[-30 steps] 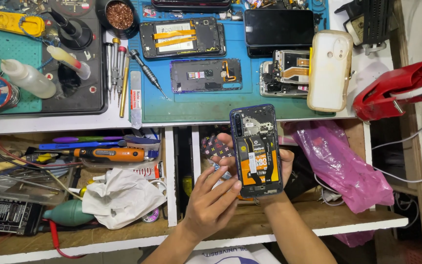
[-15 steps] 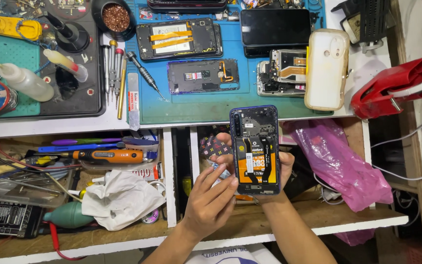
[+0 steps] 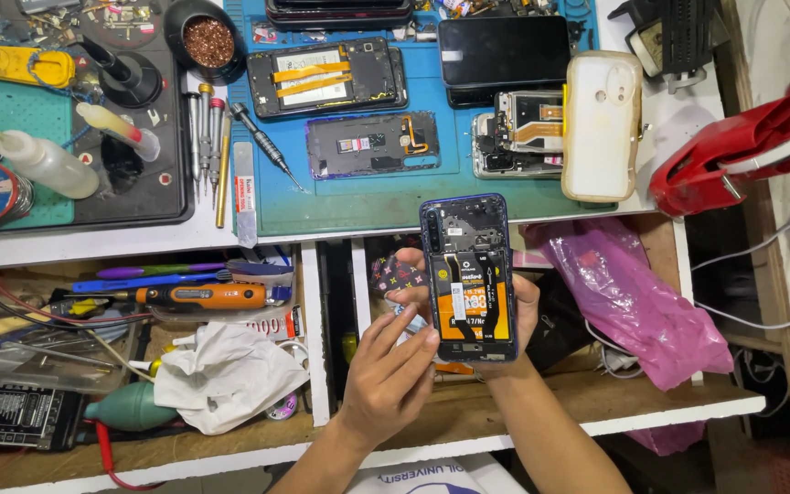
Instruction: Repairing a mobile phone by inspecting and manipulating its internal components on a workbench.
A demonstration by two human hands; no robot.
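Observation:
My right hand (image 3: 526,309) holds an opened phone (image 3: 468,274) upright from behind, with fingertips wrapped round its left side. The phone has a dark blue frame, its back cover is off, and an orange battery and flat cables show inside. My left hand (image 3: 384,370) comes up from below, fingers together, its tips touching the phone's lower left edge. Whether something small sits between those fingers I cannot tell. Both hands are above an open drawer, just in front of the bench edge.
On the blue mat (image 3: 358,206) lie several opened phones, a white phone case (image 3: 602,123) and a screwdriver (image 3: 262,144). A pink plastic bag (image 3: 633,297) lies right of the hands, a red tool (image 3: 733,155) further right. Left drawer: orange driver (image 3: 198,295), crumpled white cloth (image 3: 226,375).
The hands and the phone stay almost where they were. My left fingers keep to the phone's lower left edge, and the view has shifted slightly.

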